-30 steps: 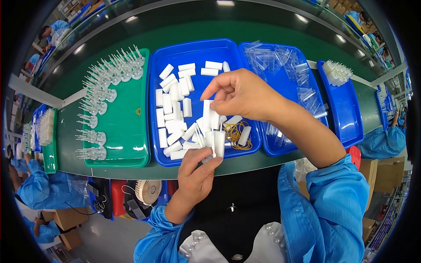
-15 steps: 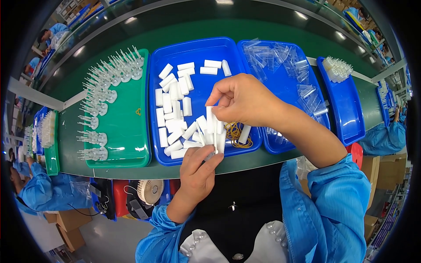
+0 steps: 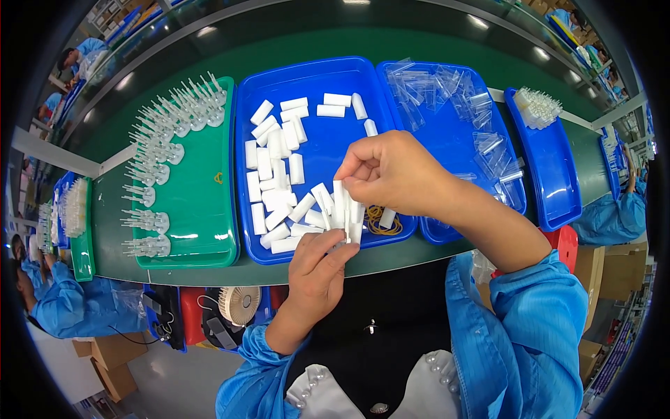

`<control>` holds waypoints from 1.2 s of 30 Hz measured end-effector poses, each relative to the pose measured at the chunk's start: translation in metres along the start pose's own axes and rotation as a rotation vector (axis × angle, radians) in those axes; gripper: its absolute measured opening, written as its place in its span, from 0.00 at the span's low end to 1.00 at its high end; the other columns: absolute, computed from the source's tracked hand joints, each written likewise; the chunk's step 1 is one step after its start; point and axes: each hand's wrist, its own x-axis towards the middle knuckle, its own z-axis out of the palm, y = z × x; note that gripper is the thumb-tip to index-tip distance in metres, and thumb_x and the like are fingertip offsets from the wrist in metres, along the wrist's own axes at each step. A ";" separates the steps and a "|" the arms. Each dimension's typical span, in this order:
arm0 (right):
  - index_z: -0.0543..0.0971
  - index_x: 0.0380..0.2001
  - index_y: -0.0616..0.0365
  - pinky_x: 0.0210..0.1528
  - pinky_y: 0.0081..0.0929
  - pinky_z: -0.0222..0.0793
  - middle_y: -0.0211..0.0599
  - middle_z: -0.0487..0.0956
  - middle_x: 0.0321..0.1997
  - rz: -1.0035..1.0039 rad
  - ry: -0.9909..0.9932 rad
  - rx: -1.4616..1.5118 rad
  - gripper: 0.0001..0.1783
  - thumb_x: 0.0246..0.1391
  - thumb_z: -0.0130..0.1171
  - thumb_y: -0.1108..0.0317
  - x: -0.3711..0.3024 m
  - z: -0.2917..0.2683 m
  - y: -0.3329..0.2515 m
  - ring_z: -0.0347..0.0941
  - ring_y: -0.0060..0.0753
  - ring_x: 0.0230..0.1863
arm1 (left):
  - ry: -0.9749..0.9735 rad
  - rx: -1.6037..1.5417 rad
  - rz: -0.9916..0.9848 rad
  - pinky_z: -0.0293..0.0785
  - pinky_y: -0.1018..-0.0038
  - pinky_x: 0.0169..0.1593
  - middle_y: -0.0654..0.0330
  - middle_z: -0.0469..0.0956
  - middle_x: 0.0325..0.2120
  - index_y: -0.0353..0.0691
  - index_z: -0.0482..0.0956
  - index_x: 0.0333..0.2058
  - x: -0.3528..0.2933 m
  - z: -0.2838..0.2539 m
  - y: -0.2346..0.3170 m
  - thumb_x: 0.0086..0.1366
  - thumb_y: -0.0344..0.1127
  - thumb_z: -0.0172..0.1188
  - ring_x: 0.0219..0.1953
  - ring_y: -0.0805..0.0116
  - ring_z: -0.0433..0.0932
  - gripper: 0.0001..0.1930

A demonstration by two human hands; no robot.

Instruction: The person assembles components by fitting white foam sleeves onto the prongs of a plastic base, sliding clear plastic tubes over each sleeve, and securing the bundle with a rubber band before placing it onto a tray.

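Note:
My right hand pinches the top of a white cylinder between thumb and fingertips. Just below, my left hand grips a clear pronged piece, mostly hidden by fingers and white cylinders. A few white cylinders stand upright around its thin prongs; whether the pinched one sits over a prong I cannot tell. Both hands are over the near edge of a blue tray, where many loose white cylinders lie. Yellow rubber bands lie beside my right hand.
On the left, a green tray holds rows of clear pronged pieces. A second blue tray on the right contains clear plastic tubes. Farther right, a narrow blue tray carries a white bundle. Below the table is a small fan.
My right hand has moved down and slightly right, lowering the pinched white cylinder toward my left hand. My left hand has barely moved and keeps its grip.

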 end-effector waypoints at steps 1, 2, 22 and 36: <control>0.79 0.30 0.66 0.28 0.13 0.70 0.37 0.79 0.26 0.021 -0.011 0.034 0.06 0.46 0.58 0.77 -0.002 0.000 -0.002 0.75 0.17 0.25 | -0.002 -0.005 -0.002 0.68 0.70 0.32 0.54 0.72 0.37 0.38 0.78 0.35 -0.001 0.000 0.000 0.41 0.15 0.59 0.30 0.56 0.71 0.19; 0.79 0.30 0.66 0.27 0.13 0.70 0.37 0.79 0.26 0.043 -0.023 0.069 0.06 0.48 0.57 0.76 -0.004 -0.001 -0.003 0.74 0.17 0.24 | -0.003 -0.004 -0.005 0.68 0.70 0.32 0.54 0.72 0.37 0.38 0.78 0.35 -0.001 0.000 0.000 0.41 0.15 0.59 0.30 0.56 0.71 0.19; 0.75 0.45 0.62 0.21 0.11 0.64 0.34 0.78 0.25 0.066 -0.192 0.265 0.15 0.53 0.55 0.75 -0.020 -0.003 0.002 0.70 0.13 0.20 | -0.020 -0.202 -0.096 0.69 0.79 0.32 0.51 0.65 0.46 0.36 0.77 0.34 0.004 -0.008 0.001 0.53 0.19 0.59 0.30 0.69 0.72 0.09; 0.75 0.42 0.61 0.27 0.10 0.63 0.30 0.76 0.27 -0.016 -0.392 0.339 0.11 0.54 0.56 0.74 -0.009 -0.005 0.014 0.70 0.11 0.27 | 0.072 -0.356 -0.211 0.68 0.79 0.31 0.48 0.65 0.47 0.38 0.72 0.34 -0.006 -0.010 -0.008 0.49 0.19 0.61 0.29 0.72 0.73 0.14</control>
